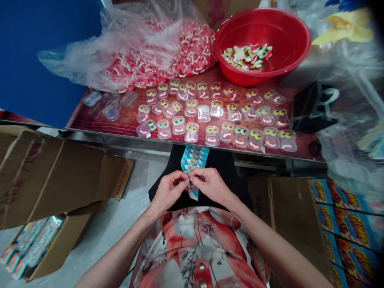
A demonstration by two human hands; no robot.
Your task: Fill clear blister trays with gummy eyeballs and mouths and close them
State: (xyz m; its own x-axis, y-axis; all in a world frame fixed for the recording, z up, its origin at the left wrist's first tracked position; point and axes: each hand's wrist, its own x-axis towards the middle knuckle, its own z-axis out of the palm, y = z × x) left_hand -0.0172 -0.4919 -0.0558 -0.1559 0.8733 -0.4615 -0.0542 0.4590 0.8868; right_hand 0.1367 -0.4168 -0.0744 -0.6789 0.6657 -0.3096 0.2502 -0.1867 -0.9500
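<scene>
Here, in the head view, the person's left hand (168, 191) and right hand (210, 186) meet over the lap, just below the near edge of the tabletop (126, 124). Both pinch a blue-and-white printed wrapper strip (193, 159) between thumbs and fingertips; the strip rises from the fingers toward the table's near edge, and a short end hangs under the hands. On the tabletop, rows of small clear blister packs with eyes and mouths (222, 120) spread from the middle to the right edge. A few empty clear shells (109, 106) lie toward the left edge. At the far side, a plastic bag of red-and-white pieces (156, 52) sits beside a red bowl (264, 40) holding more eye pieces. Open cardboard boxes (51, 184) stand on the floor at the left.
</scene>
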